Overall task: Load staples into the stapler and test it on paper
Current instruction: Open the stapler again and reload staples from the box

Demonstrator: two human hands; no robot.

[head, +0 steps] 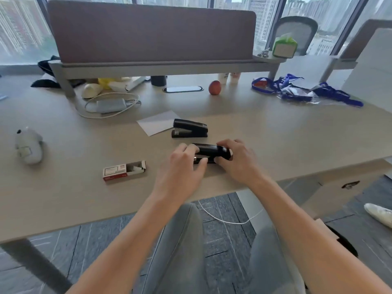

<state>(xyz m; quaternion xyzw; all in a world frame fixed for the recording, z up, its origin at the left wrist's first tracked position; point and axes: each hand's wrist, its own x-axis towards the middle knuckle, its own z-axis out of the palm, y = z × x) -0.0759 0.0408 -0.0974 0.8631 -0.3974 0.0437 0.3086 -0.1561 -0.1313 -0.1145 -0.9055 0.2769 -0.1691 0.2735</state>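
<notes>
Stapler [212, 152] pinched in both hands' grip, left hand [184, 164], right hand [237, 160]; staple box [124, 171] open, paper [158, 123] untouched, so probably still loading.

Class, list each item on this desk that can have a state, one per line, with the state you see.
Near stapler: shut, held by left hand and right hand.
Far stapler: shut, resting untouched, one end on the paper.
Staple box: lying flat, right end open.
Paper: flat on desk.
Charger cable: loosely coiled.
</notes>
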